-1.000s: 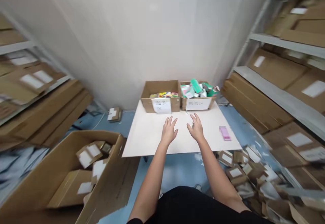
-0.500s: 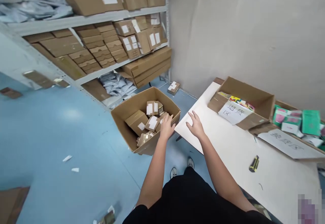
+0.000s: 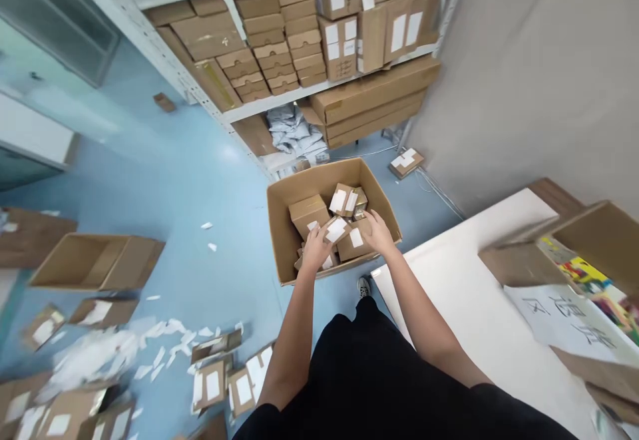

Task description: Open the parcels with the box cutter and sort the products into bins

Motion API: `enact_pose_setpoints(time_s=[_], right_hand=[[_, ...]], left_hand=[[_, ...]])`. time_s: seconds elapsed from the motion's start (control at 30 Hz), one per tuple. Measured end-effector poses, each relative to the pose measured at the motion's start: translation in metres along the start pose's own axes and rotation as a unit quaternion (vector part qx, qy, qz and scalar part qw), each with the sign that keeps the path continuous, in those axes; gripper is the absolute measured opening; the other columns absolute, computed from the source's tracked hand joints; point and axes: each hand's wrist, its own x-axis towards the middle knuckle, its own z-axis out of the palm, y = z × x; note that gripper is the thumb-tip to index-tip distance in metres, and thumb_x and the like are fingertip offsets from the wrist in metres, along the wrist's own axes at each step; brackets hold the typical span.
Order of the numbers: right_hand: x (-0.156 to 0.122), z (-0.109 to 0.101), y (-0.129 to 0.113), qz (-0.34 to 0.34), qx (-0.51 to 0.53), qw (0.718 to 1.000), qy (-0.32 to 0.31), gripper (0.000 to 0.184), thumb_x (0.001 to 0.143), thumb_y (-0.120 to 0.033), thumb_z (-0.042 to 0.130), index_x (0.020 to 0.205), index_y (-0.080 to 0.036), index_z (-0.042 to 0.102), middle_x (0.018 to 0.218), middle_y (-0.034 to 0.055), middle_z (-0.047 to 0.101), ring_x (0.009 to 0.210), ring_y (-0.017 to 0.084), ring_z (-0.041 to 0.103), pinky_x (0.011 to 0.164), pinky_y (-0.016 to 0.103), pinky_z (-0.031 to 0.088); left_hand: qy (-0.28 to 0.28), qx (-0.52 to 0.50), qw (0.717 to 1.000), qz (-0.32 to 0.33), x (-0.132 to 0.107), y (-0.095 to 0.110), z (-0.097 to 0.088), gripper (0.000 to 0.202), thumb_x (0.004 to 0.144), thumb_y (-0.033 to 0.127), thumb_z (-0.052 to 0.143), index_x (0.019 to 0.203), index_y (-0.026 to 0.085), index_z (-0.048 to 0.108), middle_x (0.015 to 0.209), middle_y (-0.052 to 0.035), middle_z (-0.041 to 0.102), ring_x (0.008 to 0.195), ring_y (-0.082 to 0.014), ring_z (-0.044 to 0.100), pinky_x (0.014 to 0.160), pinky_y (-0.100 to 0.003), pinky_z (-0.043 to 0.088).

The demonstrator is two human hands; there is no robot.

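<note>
Left hand [image 3: 315, 250] and right hand [image 3: 379, 233] among parcels in a large carton [image 3: 285, 227]

Head view: The large carton stands open on the blue floor [image 3: 234, 200], just off the corner of the white counter [image 3: 464, 307]. Inside it, the left hand, fingers slightly bent, is at a small labelled box [image 3: 336, 228]; the right hand, fingers extended, lies over the right side of a neighbouring box [image 3: 355, 245]. Whether either hand grips cannot be told. Behind these two sit a taped parcel [image 3: 343, 200] and, to the left, a bigger brown box [image 3: 308, 212].

Beyond the carton, a metal shelf unit [image 3: 186, 84] holds stacked boxes and grey bags [image 3: 294, 130]. A flat parcel [image 3: 406, 162] lies near the wall. On the counter, at right, stands an open bin [image 3: 599, 233] with a handwritten sheet [image 3: 559, 320] on its front. Paper scraps [image 3: 100, 355] and an open brown carton [image 3: 100, 261] are on the floor at left.
</note>
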Motion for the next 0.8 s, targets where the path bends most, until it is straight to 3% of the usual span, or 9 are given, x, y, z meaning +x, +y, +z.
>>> enact_pose_setpoints(time_s=[0.17,0.3,0.4,0.57,0.8], right_hand=[[0.056,0.041,0.002,-0.041,0.028,0.995,-0.081,0.073,0.088,-0.023,0.068,0.158,-0.024,0.049,0.163,0.0136,0.045,0.151,0.032,0.042,0.125,0.052,0.038],[0.079,0.082,0.001,-0.05,0.028,0.985,-0.162,0.076,0.086,-0.022,0.071,0.158,-0.022,0.049,0.165,0.0151,0.042,0.153,0.033,0.041,0.124,0.052,0.039],[0.089,0.118,0.006,-0.04,0.014,0.975,-0.22,0.077,0.084,-0.021,0.074,0.158,-0.022,0.051,0.164,0.0161,0.045,0.152,0.035,0.041,0.123,0.053,0.039],[0.092,0.194,0.023,0.001,-0.002,0.942,-0.336,0.083,0.083,-0.02,0.076,0.16,-0.024,0.047,0.162,0.0155,0.048,0.148,0.033,0.048,0.12,0.05,0.043],[0.08,0.307,0.045,0.059,0.005,0.898,-0.437,0.098,0.074,-0.015,0.083,0.163,-0.022,0.043,0.156,0.0162,0.056,0.142,0.035,0.056,0.117,0.048,0.047]], left_hand=[[0.031,-0.005,0.995,-0.092,0.007,-0.034,-0.005,0.066,0.09,0.023,0.07,0.153,0.023,0.054,0.167,-0.0146,0.044,0.155,-0.0304,0.041,0.126,-0.047,0.04],[0.023,-0.037,0.983,-0.176,0.002,-0.077,0.01,0.065,0.088,0.023,0.071,0.151,0.023,0.056,0.165,-0.0147,0.047,0.153,-0.0298,0.045,0.124,-0.047,0.043],[0.01,-0.076,0.963,-0.257,0.0,-0.116,0.033,0.065,0.085,0.022,0.073,0.148,0.021,0.058,0.159,-0.0151,0.055,0.15,-0.0287,0.049,0.123,-0.046,0.043],[-0.019,-0.137,0.898,-0.418,0.0,-0.178,0.084,0.075,0.077,0.024,0.077,0.148,0.015,0.055,0.145,-0.0225,0.065,0.135,-0.0361,0.063,0.114,-0.053,0.049],[-0.041,-0.178,0.868,-0.463,0.007,-0.249,0.152,0.097,0.069,0.027,0.081,0.158,0.017,0.043,0.137,-0.0233,0.069,0.12,-0.0358,0.073,0.099,-0.052,0.058]])
